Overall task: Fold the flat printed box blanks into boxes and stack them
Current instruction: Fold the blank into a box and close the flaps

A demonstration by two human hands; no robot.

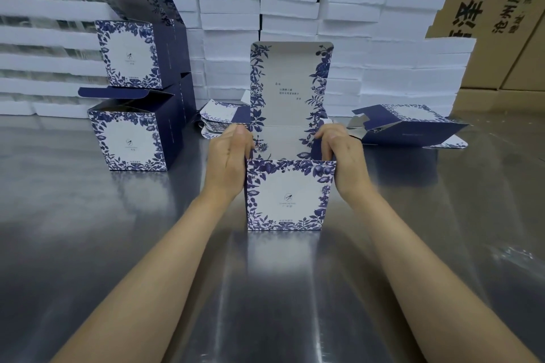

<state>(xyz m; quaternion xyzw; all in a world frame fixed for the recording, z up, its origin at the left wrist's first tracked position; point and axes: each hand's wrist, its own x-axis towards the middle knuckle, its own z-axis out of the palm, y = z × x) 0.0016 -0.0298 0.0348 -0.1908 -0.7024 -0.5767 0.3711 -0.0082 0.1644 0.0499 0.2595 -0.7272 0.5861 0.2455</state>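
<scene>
At the left of the metal table point(88, 244), we see two folded boxes point(132, 138) stacked one on the other, lids unclosed, with a pile of flat blanks point(218, 122) just behind and to their right. At centre, our left hand point(230, 153) clasps the left wall of the box in progress point(290, 194), fingers curled over its rim; the box stands upright on the table with its lid point(290, 82) vertical. Our right hand point(339, 153) grips the right wall likewise. Further right, a half-folded blank point(413, 124) lies on its side. We judge the side walls to be the weak point: uneven squeezing could bow them or spring the bottom open, and a careless push on the tall lid could crease its hinge.
</scene>
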